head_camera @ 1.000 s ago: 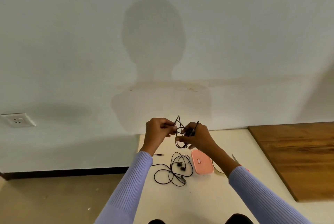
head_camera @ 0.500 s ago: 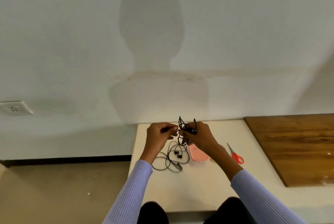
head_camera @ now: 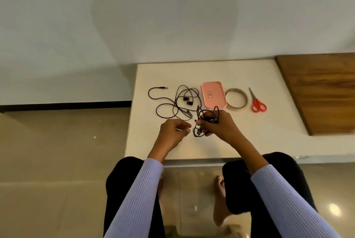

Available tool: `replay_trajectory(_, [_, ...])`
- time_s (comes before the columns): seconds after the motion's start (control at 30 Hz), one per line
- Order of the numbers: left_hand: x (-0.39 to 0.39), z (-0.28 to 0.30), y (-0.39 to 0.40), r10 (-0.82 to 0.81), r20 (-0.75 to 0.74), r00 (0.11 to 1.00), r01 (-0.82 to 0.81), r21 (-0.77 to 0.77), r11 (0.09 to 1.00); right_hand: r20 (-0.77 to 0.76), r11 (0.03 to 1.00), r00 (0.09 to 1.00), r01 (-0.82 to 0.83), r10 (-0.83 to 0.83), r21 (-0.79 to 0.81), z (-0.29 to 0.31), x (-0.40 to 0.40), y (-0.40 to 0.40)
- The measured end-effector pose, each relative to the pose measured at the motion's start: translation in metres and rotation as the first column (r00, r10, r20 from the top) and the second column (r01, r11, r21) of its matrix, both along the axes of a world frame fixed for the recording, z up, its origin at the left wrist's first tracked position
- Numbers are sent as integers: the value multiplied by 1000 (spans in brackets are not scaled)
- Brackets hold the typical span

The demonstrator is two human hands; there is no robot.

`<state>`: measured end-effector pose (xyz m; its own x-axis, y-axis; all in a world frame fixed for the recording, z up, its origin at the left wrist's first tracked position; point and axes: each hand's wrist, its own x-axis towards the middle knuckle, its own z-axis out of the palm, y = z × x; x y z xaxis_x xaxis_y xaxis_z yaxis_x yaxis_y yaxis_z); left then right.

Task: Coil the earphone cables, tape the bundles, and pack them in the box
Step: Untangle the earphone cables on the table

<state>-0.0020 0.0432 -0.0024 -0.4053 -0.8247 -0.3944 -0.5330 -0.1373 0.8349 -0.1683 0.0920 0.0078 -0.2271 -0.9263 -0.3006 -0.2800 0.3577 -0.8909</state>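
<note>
The coil (head_camera: 208, 120) of black earphone cable was held above the near half of the surface (head_camera: 221, 145), its loops standing up over the right hand (head_camera: 219, 125) and a short tail hanging below the knuckles. The right hand pinched the coil, fingers curled round the strands. The left hand (head_camera: 172, 132) sat just beside it, fingers curled in with thumb and fingertips close together; whether it pinched a strand or nothing could not be told.

A second cable (head_camera: 176, 103) lay loose on the surface beyond the hands, its loops spread wide, two earbuds inside them and its plug end reaching toward the left edge. Just right of it lay the pink box (head_camera: 212, 94), lid on, flat and near the middle of the surface. The tape (head_camera: 236, 98) lay flat touching or almost touching the box's right side, and the red-handled scissors (head_camera: 257, 101) lay right of the tape, apart from it, blades pointing away from the person.

The loose cable's outer loop came near the left edge, where the surface dropped to the floor (head_camera: 57, 151). Bare surface showed in front of the hands down to the near edge, and right of the scissors up to a wooden board (head_camera: 322, 92) that covered the far right part. The back edge met the wall (head_camera: 172, 26).
</note>
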Motion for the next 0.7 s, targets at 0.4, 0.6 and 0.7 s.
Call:
replay_trajectory(0.4, [-10,4,-15,-103,10,995,102,53,993,180,995,982,-75,63,65,2,-8,-20])
replay_trajectory(0.6, [-12,7,-13,-63,-21,998,62,-44,997,301,995,954,-39,8,96,6,-13,-13])
replay_trajectory(0.7, [-8,7,-19,40,-66,997,-50,-167,985,337,995,942,-39,5,96,9,-15,-11])
